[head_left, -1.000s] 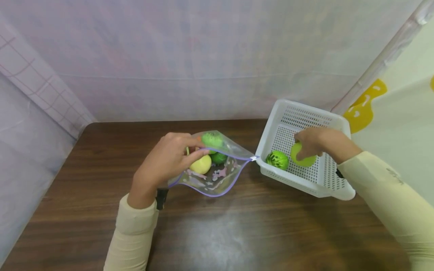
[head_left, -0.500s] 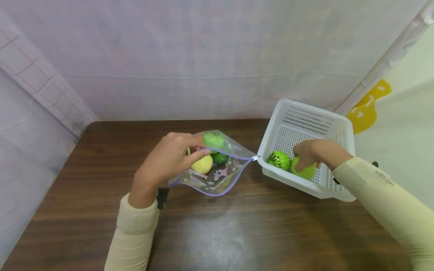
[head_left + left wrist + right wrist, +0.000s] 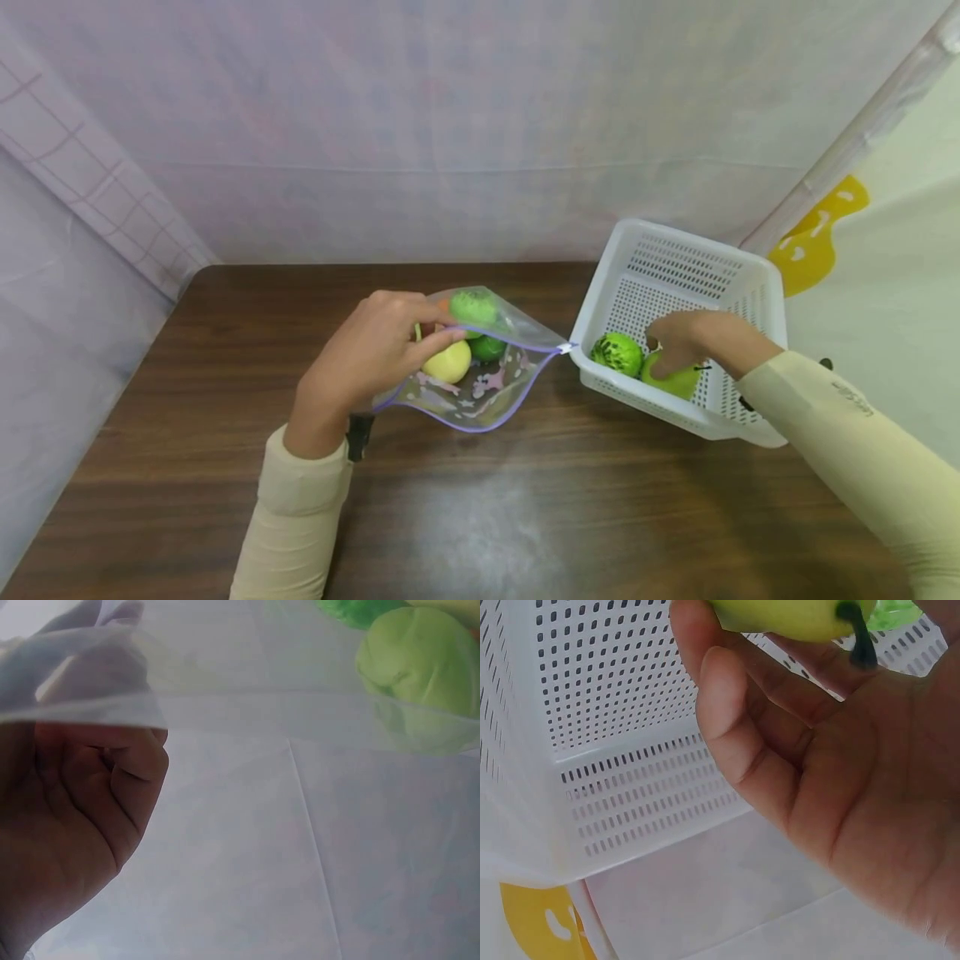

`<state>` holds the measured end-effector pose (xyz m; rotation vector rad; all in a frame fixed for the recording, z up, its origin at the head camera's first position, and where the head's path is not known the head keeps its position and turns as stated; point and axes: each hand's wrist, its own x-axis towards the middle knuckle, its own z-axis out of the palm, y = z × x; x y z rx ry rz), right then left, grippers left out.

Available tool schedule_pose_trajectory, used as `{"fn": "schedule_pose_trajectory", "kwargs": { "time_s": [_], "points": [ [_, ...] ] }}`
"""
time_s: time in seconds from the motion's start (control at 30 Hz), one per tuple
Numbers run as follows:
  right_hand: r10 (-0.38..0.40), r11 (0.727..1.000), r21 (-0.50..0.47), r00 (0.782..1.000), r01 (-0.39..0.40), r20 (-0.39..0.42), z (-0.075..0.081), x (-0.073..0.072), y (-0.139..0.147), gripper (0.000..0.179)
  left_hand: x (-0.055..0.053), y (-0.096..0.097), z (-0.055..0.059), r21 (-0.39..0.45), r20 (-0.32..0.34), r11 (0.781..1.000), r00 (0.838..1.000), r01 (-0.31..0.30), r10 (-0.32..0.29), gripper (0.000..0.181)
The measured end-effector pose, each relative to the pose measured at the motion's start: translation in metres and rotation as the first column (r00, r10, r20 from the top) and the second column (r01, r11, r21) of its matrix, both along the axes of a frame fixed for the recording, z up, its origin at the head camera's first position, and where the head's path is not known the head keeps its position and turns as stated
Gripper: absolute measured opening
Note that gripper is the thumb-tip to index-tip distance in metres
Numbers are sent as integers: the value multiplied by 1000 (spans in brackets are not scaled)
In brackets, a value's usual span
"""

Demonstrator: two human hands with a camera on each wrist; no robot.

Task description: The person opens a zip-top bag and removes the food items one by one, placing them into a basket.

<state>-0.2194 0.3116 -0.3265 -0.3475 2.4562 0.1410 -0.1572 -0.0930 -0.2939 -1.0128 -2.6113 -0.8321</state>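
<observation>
My left hand [image 3: 375, 354] pinches the upper edge of a clear zip bag [image 3: 480, 404] with a purple seal, its mouth spread apart. Inside the bag lie a pale yellow fruit [image 3: 447, 363], a dark green one [image 3: 487, 347] and a light green one [image 3: 472, 308]; part of the contents is behind the hand. In the basket, my right hand [image 3: 678, 337] holds a green pear [image 3: 675, 382] between fingers and thumb; its dark stem [image 3: 859, 637] shows in the right wrist view. Beside the pear sits a green ball-shaped fruit with dark markings [image 3: 617, 354].
The white perforated basket [image 3: 750, 262] stands at the table's right, its left corner by the bag's zip slider [image 3: 565, 348]. Under everything is a dark wood table [image 3: 420, 517]. Pale curtains [image 3: 450, 167] hang behind its back edge.
My right hand has turned the pear in the basket, so its stem now shows, and has shifted it slightly down. The left hand keeps its hold on the bag.
</observation>
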Motion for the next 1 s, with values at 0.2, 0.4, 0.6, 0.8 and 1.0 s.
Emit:
{"fn": "schedule_pose_trajectory", "kwargs": {
  "time_s": [0.2, 0.4, 0.6, 0.8, 1.0],
  "points": [
    [21, 1000, 11, 999, -21, -41, 2, 0, -2, 69, 0, -1, 1, 6, 7, 1000, 1000, -2, 2, 21],
    [36, 999, 1, 999, -36, -35, 5, -1, -3, 73, 0, -1, 0, 7, 12, 1000, 1000, -6, 6, 21],
    [-24, 998, -49, 999, 25, 33, 3, 0, -1, 79, 0, 0, 0, 2, 15, 1000, 1000, -5, 5, 20],
    [-48, 997, -60, 998, 51, 48, 3, 1, -2, 82, 0, 0, 0, 3, 16, 1000, 1000, -3, 3, 21],
    [-14, 996, -85, 997, 20, 70, 1, 3, -3, 82, 0, 0, 1, -2, 19, 1000, 1000, -7, 7, 22]
  ]
}}
